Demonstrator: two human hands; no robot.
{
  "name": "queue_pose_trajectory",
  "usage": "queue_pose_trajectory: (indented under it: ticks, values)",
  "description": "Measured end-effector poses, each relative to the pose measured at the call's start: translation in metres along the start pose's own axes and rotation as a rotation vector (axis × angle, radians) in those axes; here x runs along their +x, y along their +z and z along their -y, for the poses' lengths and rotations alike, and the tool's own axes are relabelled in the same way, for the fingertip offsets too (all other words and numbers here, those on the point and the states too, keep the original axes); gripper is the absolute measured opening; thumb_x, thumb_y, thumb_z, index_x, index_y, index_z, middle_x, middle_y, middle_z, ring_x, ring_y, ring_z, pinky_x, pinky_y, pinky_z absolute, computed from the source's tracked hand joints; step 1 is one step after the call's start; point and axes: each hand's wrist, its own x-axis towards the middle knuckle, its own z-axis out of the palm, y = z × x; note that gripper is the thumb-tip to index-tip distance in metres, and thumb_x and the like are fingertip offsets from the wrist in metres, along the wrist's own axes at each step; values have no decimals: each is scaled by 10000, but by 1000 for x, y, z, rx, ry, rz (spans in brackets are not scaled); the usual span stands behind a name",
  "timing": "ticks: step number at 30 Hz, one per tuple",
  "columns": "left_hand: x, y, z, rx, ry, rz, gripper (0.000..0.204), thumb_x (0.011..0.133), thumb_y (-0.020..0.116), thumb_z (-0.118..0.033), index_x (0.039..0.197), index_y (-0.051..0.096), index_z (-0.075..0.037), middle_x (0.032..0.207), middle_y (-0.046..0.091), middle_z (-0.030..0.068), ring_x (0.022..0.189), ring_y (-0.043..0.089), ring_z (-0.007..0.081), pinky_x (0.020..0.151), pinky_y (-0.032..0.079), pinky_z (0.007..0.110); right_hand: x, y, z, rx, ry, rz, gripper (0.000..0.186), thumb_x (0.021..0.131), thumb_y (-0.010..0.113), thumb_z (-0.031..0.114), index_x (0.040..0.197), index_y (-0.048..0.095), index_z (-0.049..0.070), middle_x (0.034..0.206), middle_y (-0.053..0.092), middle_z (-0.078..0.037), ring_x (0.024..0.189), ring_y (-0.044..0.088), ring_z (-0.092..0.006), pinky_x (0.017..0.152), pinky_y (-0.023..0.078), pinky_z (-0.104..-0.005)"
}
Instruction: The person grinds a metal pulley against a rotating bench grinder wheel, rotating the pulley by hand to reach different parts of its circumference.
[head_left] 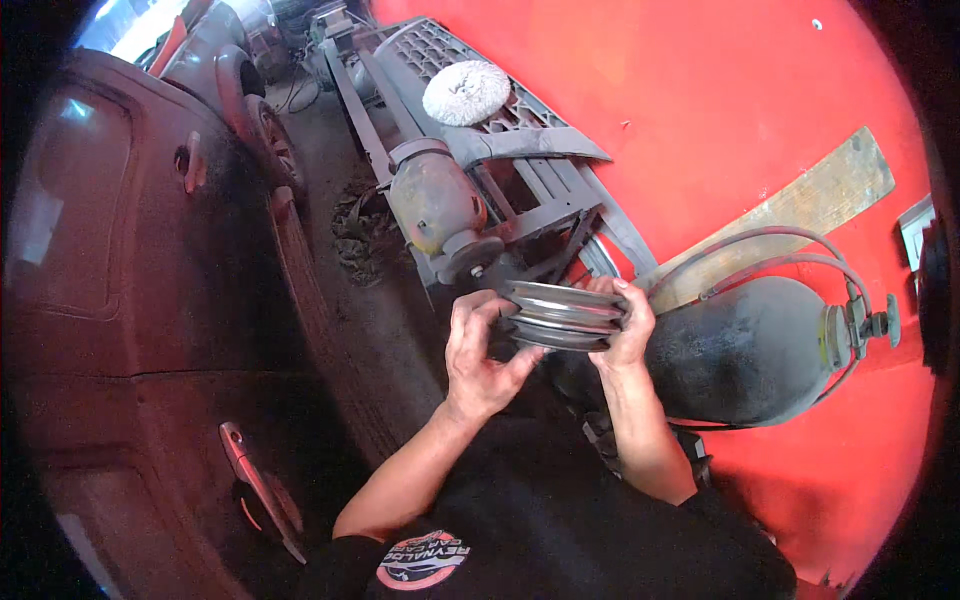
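Note:
Between my hands is a grooved metal pulley (565,316), dark grey and shiny along its ridges, held edge-on in front of my chest. My left hand (482,358) grips its left side, the thumb under the lower rim and the fingers bent at the upper edge. On the opposite side my right hand (627,325) is closed round the rim, its thumb along the top. Just beyond the pulley stands a dusty electric motor (433,200) with a small wheel (470,257) on its shaft. The pulley's underside and some fingertips are hidden.
A dark red, dusty car (190,300) fills the left. Ahead, a metal rack (545,215) carries a grille-like panel (425,50) and a white fluffy pad (466,93). At right lie a black gas cylinder (745,350) with hoses and a board (800,210) against the red wall (730,90).

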Motion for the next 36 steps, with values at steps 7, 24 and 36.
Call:
queue_pose_trajectory:
  ticks: [7, 24, 36]
  values:
    - [-15, 10, 7, -214, -95, -38, 538, 669, 872, -206, 1067, 572, -1, 1094, 608, 181, 984, 623, 323, 854, 513, 389, 8, -3, 9, 34, -87, 303, 382, 844, 434, 329, 548, 315, 121, 566, 323, -33, 635, 360, -191, 874, 372, -405]
    - [-5, 30, -9, -136, -46, -25, 490, 733, 859, -204, 1085, 605, 23, 1027, 627, 155, 947, 632, 274, 833, 523, 354, 10, -72, -44, 401, 148, 112, 561, 905, 479, 534, 1234, 591, 95, 1234, 633, -153, 1106, 621, -357, 988, 488, -549]
    - [10, 41, 12, -383, -422, 159, 798, 711, 876, -340, 1301, 473, 15, 1218, 589, 154, 1146, 565, 234, 976, 466, 386, -4, -11, -22, 550, 280, 94, 450, 936, 444, 444, 1130, 641, 89, 1040, 687, -98, 942, 665, -259, 854, 554, -433]
